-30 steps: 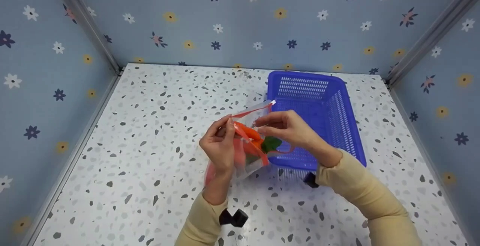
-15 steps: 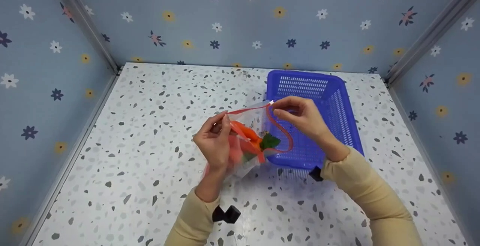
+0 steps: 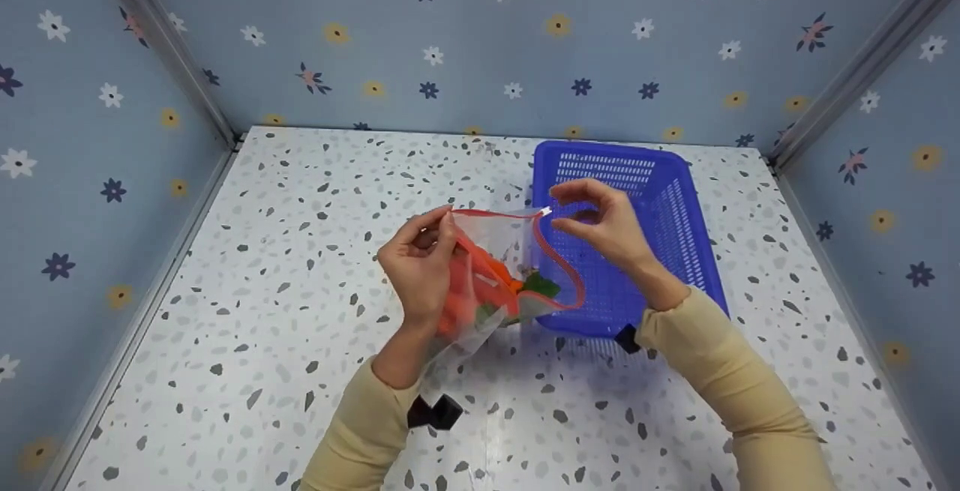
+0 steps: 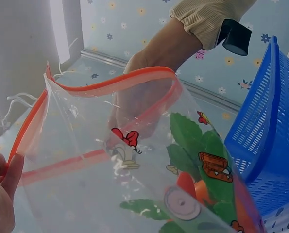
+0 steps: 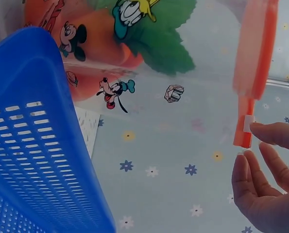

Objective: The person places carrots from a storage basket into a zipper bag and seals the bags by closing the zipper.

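Observation:
My left hand (image 3: 418, 266) pinches the red zip edge of a clear zip bag (image 3: 499, 232) between thumb and fingers. Cartoon figures are printed on the bag, and its mouth gapes. Inside lie orange carrot-like pieces (image 3: 457, 303) with green leaves (image 4: 197, 155). At the far corner of the zip sits a small white slider (image 3: 544, 211). Just right of it, my right hand (image 3: 607, 225) holds thumb and forefinger apart with a gap between them. In the right wrist view a fingertip lies close to the slider (image 5: 249, 123); whether it touches, I cannot tell.
A blue perforated basket (image 3: 697, 244) stands on the speckled table (image 3: 300, 288), right of the bag and under the right hand. Blue flowered panels (image 3: 480, 49) close off the back and both sides.
The right hand has moved up and away from inside the bag mouth to the slider corner, and its fingers have parted. The left hand has shifted slightly left and up, with the bag stretched wider.

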### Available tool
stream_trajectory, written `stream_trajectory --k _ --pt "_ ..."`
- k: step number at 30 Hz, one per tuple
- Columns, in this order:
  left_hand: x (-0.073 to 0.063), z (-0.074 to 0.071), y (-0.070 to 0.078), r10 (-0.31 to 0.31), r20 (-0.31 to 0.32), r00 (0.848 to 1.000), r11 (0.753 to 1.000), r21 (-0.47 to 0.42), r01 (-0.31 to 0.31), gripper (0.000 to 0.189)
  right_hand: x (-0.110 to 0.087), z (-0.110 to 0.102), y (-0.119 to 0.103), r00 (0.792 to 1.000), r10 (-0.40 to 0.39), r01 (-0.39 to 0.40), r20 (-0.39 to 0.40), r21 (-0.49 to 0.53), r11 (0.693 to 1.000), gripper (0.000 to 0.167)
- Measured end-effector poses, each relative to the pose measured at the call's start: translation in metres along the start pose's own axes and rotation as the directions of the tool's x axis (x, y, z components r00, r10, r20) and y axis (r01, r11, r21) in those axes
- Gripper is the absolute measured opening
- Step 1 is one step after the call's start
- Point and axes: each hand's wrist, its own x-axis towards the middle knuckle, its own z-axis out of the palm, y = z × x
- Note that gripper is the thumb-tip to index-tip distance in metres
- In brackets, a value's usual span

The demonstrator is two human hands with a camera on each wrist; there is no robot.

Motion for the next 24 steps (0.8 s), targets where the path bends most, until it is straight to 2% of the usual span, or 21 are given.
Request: stream_trajectory --k 3,9,12,19,24 --pt "0.009 0.013 0.033 -0.026 0.023 0.999 1.0 -0.004 0.026 0.013 0.004 0.0 0.007 0.998 -0.014 0.014 0.055 0.003 1.0 0.033" --pt "0.018 0.014 0.036 -0.049 0.092 0.995 0.999 0.019 0.048 0.013 0.012 0.001 0.022 0.98 -0.08 0.072 0.185 0.05 0.996 0.028" --pt "0.023 0.012 0.033 -0.069 0.117 0.991 0.997 0.043 0.065 0.014 0.015 0.0 0.03 0.968 -0.114 0.094 0.224 0.097 0.991 0.023" --pt "0.039 0.003 0.029 -0.086 0.192 0.978 0.99 0.126 0.062 0.013 0.022 0.0 0.051 0.961 -0.19 0.144 0.202 0.222 0.964 0.017" --pt "0.05 -0.004 0.033 -0.182 0.222 0.958 0.963 0.239 0.127 0.014 0.027 0.003 0.061 0.952 -0.265 0.214 0.153 0.286 0.934 0.015"
